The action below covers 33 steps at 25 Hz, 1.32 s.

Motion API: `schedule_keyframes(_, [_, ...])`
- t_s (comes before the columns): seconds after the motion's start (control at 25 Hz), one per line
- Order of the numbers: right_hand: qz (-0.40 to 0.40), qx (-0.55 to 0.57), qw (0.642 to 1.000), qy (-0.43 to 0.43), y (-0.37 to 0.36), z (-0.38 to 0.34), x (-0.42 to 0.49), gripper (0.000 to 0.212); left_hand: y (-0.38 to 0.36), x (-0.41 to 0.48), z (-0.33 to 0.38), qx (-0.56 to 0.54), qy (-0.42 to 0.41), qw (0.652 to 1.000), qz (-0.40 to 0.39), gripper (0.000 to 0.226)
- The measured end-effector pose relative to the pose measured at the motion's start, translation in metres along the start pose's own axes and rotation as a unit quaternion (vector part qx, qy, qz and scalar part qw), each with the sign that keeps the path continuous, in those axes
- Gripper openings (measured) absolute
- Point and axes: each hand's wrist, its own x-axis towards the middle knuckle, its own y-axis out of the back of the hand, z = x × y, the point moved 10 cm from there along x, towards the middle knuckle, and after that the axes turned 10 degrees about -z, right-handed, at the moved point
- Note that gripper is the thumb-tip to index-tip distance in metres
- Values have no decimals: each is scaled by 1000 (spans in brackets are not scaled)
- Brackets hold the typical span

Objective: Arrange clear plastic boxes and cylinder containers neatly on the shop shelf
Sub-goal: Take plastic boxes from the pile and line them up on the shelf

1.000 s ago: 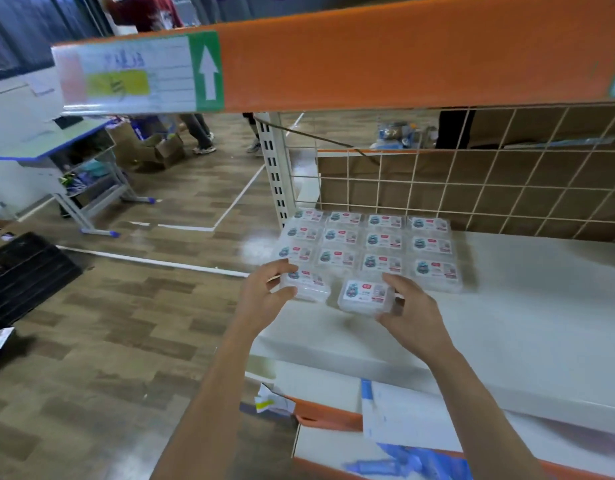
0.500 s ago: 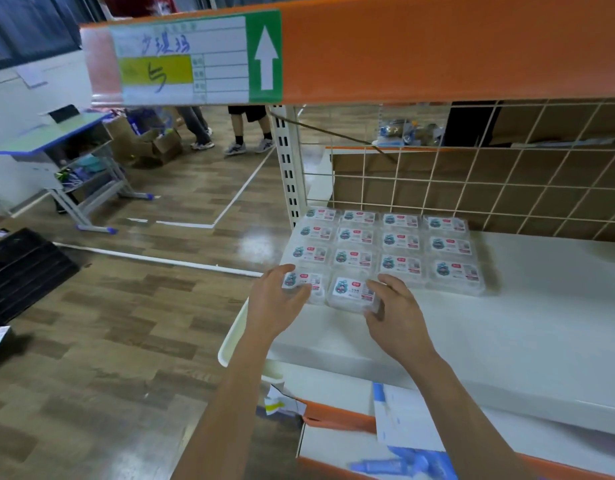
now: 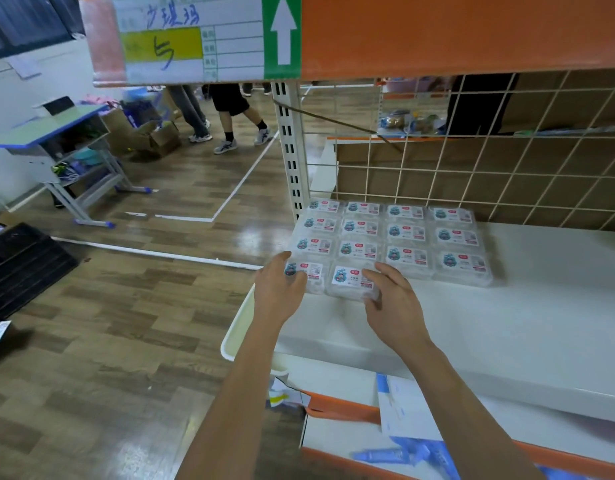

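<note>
Lower centre of the frame: the left hand (image 3: 280, 289) is curled over the near corner of a labelled clear plastic box (image 3: 311, 271), while a neighbouring clear box (image 3: 351, 277) is clasped along its right edge by the right hand (image 3: 392, 303). Both boxes are held on the white shelf board (image 3: 507, 323), apparently to square a fourth row against the block of identical boxes (image 3: 403, 233) just behind, before the wire mesh back panel (image 3: 472, 174).

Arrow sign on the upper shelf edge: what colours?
The arrow sign is a white arrow on green; head view.
</note>
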Motion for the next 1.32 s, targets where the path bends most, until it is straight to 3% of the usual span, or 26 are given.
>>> schedule_keyframes(1.12, [1,-7,1000,11,-3,2,0,48,-4,-5,8,30,-45,998,-19,41])
schedule_keyframes(1.32, [27,13,999,12,4,1,-4,46,6,-4,0,5,-57,997,47,40])
